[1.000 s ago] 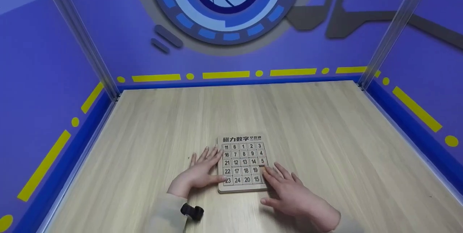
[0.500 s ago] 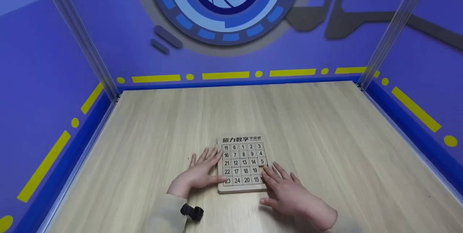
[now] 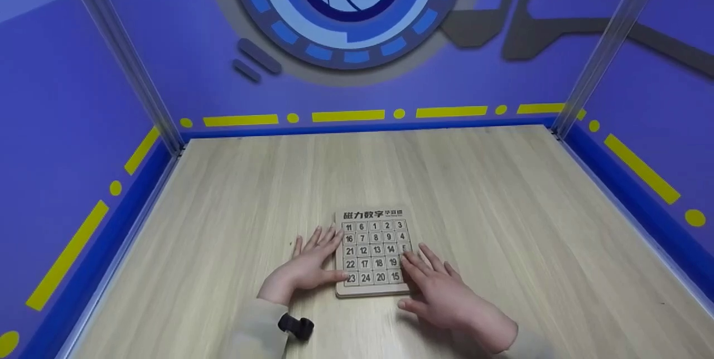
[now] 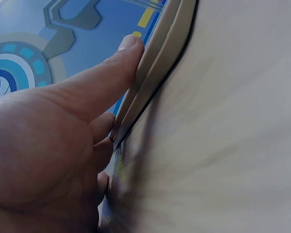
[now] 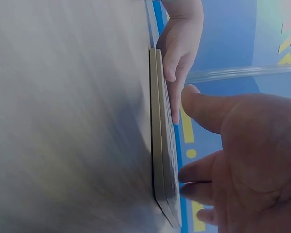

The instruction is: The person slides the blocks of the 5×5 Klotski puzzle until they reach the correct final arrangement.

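Note:
A wooden sliding number puzzle (image 3: 368,291) with square numbered tiles lies flat on the table. My left hand (image 3: 307,264) spreads along its left side. The left thumb rests on the corner by tile 23 (image 3: 352,278), and a fingertip touches the edge near tile 16 (image 3: 350,238). My right hand (image 3: 443,295) has its fingers stretched over the right column, fingertips at tile 5 (image 3: 404,248), which they partly cover. They also hide the spots beside tiles 19 and 15. In the right wrist view, the puzzle's side edge (image 5: 159,131) shows beside the right hand's fingers.
The pale wood table (image 3: 268,180) extends around the puzzle. Blue printed walls (image 3: 357,91) with yellow marks enclose its back and sides. A black band (image 3: 297,326) sits on the left wrist.
My right hand has shifted slightly up and left, its fingertips going from just below tile 5 onto it. The left hand and the puzzle have stayed in place.

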Demonstrator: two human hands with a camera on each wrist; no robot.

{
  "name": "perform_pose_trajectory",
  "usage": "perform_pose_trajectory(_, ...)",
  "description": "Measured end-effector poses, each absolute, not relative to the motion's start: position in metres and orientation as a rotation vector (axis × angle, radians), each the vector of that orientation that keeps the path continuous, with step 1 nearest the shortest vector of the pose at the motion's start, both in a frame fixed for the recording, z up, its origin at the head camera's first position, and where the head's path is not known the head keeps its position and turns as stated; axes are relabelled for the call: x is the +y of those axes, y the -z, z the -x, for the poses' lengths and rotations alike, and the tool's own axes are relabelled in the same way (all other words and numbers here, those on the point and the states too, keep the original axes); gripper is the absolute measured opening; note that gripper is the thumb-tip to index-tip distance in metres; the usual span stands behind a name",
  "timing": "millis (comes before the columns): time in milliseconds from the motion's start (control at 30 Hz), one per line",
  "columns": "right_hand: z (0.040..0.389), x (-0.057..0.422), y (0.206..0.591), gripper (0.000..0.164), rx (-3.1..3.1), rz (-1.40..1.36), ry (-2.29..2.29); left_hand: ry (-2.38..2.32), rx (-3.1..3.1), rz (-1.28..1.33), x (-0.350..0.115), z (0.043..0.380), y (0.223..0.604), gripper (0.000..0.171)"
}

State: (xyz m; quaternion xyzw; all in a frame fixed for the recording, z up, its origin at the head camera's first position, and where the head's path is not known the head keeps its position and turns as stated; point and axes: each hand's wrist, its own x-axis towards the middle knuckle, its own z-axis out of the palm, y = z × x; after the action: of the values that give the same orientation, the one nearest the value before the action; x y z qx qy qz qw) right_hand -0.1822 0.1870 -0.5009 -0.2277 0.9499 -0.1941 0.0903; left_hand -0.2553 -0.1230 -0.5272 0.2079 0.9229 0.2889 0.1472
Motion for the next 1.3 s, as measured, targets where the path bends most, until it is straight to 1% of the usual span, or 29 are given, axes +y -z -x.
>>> perform_pose_trajectory(300,0.169,0.181,0.500,0.089,2.725,0.826,0.554,-0.853,2.649,-0.603,-0.123,0.253,0.526,0.098)
perform_pose_trajectory(600,0.168,0.192,0.499,0.091,2.723,0.789,0.532,-0.846,2.646,-0.601,-0.123,0.253,0.526,0.099)
perform_pose_trajectory(933,0.170,0.202,0.490,0.086,2.737,0.779,0.501,-0.834,2.648,-0.593,-0.123,0.254,0.526,0.099)
perform_pose_trajectory(1100,0.171,0.193,0.488,0.084,2.752,0.812,0.489,-0.837,2.647,-0.594,-0.123,0.254,0.526,0.100)
perform_pose_trajectory(1300,0.172,0.172,0.496,0.090,2.734,0.923,0.473,-0.848,2.657,-0.603,-0.123,0.253,0.525,0.098)
